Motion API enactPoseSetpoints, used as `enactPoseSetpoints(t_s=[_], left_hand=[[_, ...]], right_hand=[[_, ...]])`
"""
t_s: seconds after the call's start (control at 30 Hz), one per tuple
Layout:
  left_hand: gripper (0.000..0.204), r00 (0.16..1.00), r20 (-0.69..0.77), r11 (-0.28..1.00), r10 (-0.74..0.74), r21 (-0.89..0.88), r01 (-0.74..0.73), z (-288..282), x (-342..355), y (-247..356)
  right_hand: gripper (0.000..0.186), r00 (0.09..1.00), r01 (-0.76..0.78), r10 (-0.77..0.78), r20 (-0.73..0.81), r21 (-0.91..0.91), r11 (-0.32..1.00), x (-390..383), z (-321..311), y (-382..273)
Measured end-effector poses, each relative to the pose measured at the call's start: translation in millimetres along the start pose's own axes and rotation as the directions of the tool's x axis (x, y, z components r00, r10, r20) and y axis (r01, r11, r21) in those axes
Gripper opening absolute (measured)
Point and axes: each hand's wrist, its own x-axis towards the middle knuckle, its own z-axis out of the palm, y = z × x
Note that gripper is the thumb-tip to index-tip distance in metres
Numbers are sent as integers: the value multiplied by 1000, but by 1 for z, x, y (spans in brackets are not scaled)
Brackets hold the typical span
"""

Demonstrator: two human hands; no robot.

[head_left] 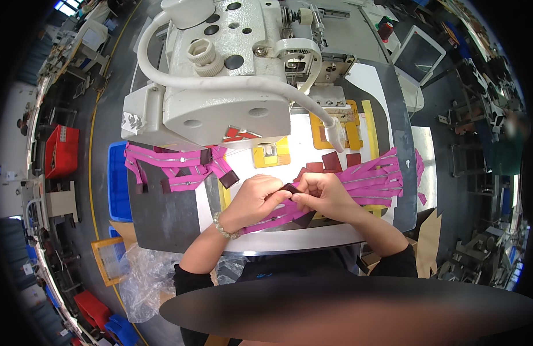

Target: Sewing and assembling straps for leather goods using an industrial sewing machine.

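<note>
Both of my hands meet over the front of the sewing table. Between the closed fingertips of my left hand [256,199] and my right hand [323,196] is a small dark maroon patch [290,188]. A pink zipper [272,221] passes beneath my hands, and the patch appears to be at its end, though fingers partly cover the join. To the right lies a fanned bundle of pink zippers [373,180]. Several loose dark red patches [331,162] rest just beyond my right hand. On the left, more pink zippers [183,167] with dark end patches lie in a heap.
A large white sewing machine [220,106] overhangs the table's far side, its hose [243,84] curving forward. Yellow frames [271,154] sit near its needle area. A blue bin [117,183] stands left, above clear plastic wrapping [145,282]. A screen [419,55] stands back right.
</note>
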Motion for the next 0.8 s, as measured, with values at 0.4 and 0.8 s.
enactPoseSetpoints(t_s=[0.4,0.8], left_hand=[[21,977,130,957,-166,-217,192,8,-7,-1],[27,994,44,989,-103,-106,107,7,-6,-5]], right_hand=[[15,995,-99,92,37,406,909,5,5,14],[14,996,-83,87,5,360,929,4,9,13]])
